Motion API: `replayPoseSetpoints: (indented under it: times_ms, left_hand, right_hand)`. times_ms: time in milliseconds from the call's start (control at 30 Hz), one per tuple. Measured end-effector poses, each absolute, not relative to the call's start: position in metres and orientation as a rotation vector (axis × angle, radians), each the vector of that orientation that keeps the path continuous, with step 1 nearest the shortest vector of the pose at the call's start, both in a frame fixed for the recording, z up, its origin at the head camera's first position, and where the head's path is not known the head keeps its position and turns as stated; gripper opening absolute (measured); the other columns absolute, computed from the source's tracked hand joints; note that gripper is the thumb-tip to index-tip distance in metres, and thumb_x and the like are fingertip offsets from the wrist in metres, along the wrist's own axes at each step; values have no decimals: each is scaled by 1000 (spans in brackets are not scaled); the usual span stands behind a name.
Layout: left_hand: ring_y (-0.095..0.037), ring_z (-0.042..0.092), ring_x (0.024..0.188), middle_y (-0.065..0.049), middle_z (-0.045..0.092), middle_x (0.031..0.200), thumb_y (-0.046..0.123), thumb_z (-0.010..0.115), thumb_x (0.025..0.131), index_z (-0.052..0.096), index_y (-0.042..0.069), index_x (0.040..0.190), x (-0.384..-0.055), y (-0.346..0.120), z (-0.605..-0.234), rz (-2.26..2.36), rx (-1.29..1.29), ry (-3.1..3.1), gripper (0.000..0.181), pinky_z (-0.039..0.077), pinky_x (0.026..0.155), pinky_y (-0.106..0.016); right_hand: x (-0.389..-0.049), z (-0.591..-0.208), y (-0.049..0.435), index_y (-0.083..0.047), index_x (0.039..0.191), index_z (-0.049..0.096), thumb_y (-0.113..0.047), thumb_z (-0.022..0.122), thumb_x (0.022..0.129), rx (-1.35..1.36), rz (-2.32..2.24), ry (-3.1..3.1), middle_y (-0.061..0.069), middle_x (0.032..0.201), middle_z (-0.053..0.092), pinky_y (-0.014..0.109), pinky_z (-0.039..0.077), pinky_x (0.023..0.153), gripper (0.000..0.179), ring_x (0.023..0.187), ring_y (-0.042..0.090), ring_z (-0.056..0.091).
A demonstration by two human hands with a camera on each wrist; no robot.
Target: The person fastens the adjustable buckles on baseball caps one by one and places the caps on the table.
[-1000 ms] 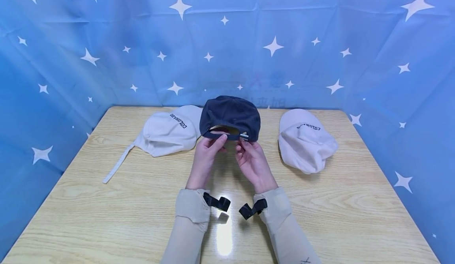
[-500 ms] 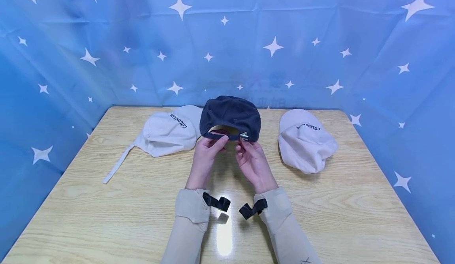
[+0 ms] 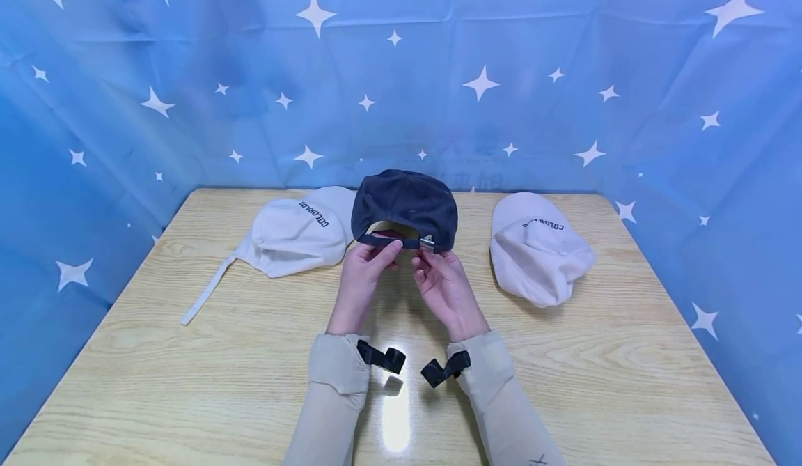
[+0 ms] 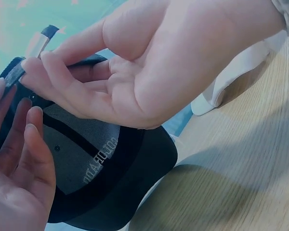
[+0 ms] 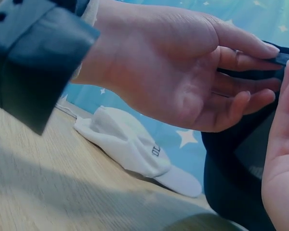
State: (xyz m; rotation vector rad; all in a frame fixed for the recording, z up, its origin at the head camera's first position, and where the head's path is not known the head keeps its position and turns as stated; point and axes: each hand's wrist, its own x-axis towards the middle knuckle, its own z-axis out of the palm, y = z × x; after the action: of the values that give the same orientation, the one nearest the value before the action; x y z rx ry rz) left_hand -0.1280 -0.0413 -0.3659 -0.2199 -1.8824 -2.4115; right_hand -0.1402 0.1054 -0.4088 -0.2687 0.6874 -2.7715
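Observation:
A navy baseball cap [image 3: 406,201] is held up over the table, its back opening facing me. The left hand [image 3: 362,278] pinches the cap's back strap [image 3: 379,241] between thumb and fingers. Close by, the right hand [image 3: 450,290] pinches the strap at the silver metal buckle [image 3: 427,244]. In the left wrist view, the cap's inside [image 4: 82,139] shows reversed stitched lettering, and its brim [image 4: 154,154] points down toward the table. In the right wrist view, the right thumb and fingers meet at the strap, with the left fingertips right beside them.
To the left lies a white cap [image 3: 297,233] lettered COLORADO, its loose strap [image 3: 209,290] trailing toward me. Another white cap [image 3: 541,253], crumpled, lies to the right. Behind the wooden table [image 3: 188,382] hangs a blue curtain [image 3: 401,131] with white stars.
The cap has shifted very slightly left, and the buckle has turned to show more of its face. The right fingers moved a little left with it. Both white caps stay put.

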Motion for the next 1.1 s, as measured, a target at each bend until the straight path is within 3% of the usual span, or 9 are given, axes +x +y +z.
replayPoseSetpoints:
  times_ms: [367, 867, 1100]
  left_hand:
    - [-13, 56, 79, -3, 62, 90, 12, 62, 85, 58, -8, 100, -126, -40, -362, -2410, -221, -1895, 25, 44, 76, -51]
    - [-15, 56, 75, -3, 63, 84, 20, 67, 80, 62, 0, 95, -139, -39, -382, -2415, -176, -1836, 25, 47, 64, -27]
    - [-17, 54, 77, -5, 62, 85, 27, 69, 78, 61, 2, 95, -139, -37, -385, -2409, -203, -1881, 31, 45, 74, -44]
  right_hand:
    - [-140, -409, 105, -3, 91, 61, 1, 51, 89, -295, -2765, 719, 8, 86, 65, 19, 49, 61, 11, 73, 14, 62]
    - [-140, -408, 104, -3, 95, 61, -1, 58, 85, -270, -2709, 821, 8, 89, 63, 19, 49, 62, 12, 74, 13, 60]
    - [-140, -408, 104, -2, 94, 60, -1, 59, 84, -250, -2713, 829, 9, 87, 64, 19, 49, 62, 10, 73, 14, 61]
